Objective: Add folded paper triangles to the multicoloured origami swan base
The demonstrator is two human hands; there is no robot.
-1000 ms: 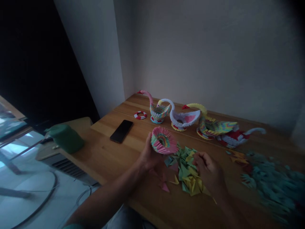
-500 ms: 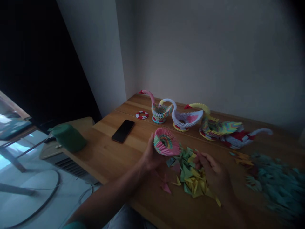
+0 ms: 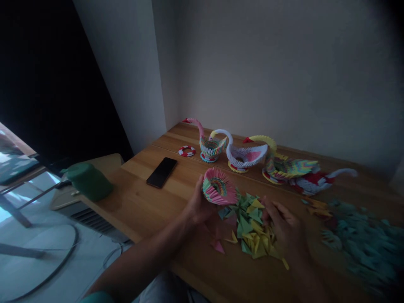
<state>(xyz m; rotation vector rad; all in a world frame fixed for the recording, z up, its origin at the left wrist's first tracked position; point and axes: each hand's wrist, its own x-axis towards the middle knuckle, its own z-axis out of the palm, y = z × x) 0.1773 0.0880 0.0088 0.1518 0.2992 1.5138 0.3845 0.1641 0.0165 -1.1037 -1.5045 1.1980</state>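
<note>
My left hand is wrapped round the side and underside of a folded-paper bowl, pink at its pleated rim with green and yellow rings lower down. The bowl is tilted, so its hollow faces up and towards the right. My right hand hovers at the right edge of a pile of folded paper pieces, green and yellow, its fingertips pinched together. Whatever those fingertips hold is too dim and small to make out. A few pink paper pieces lie below the bowl on the wooden table.
Several folded-paper swans stand along the back, beside a red and white paper ring. A black phone lies left. A green container is at the left edge. Blue-green paper pieces are heaped at right.
My right hand has shifted slightly right and down beside the pile, its fingers still pinched. My left hand keeps the paper bowl in nearly the same place.
</note>
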